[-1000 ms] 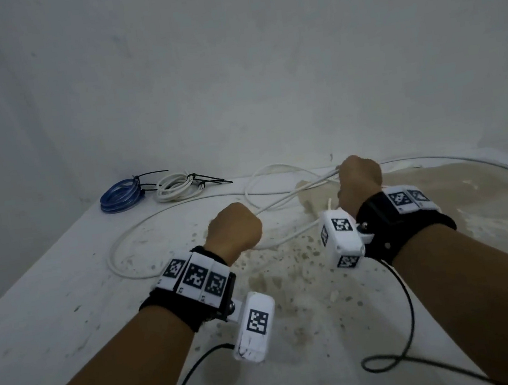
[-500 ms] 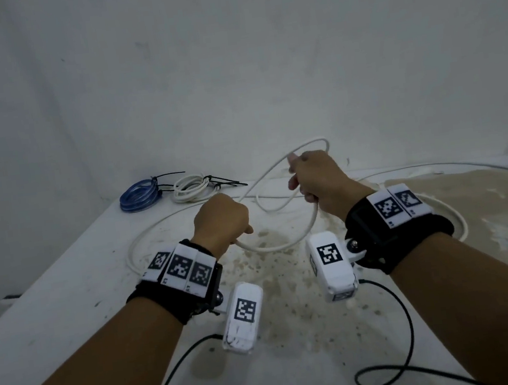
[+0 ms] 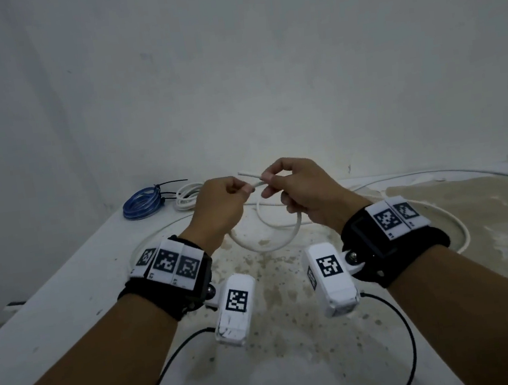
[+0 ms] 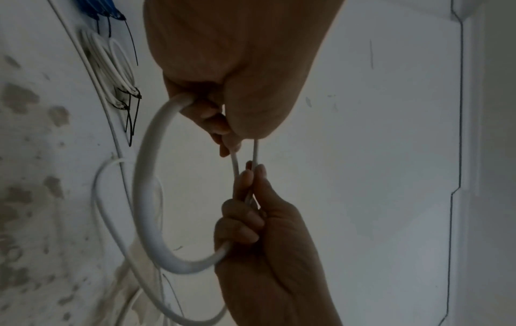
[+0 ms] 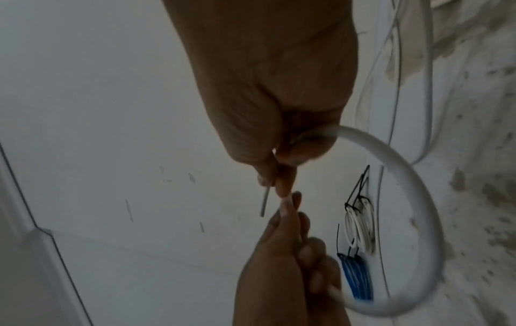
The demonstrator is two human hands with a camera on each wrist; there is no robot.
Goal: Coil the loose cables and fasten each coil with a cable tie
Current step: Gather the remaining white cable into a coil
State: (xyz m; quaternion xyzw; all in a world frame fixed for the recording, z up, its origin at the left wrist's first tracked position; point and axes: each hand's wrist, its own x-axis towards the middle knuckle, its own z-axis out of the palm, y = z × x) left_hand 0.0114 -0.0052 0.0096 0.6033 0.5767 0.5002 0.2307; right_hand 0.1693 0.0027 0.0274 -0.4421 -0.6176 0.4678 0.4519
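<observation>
My hands have drawn together since a moment ago: my left hand and right hand both pinch the white cable near its free end. A small loop now hangs below my knuckles; the rest trails across the table.

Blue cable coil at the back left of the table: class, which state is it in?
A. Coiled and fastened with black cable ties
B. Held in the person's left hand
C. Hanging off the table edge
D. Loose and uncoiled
A: the blue cable coil lies wound on the table with black cable ties cinched round it, away from both hands, which hold the white cable.
</observation>
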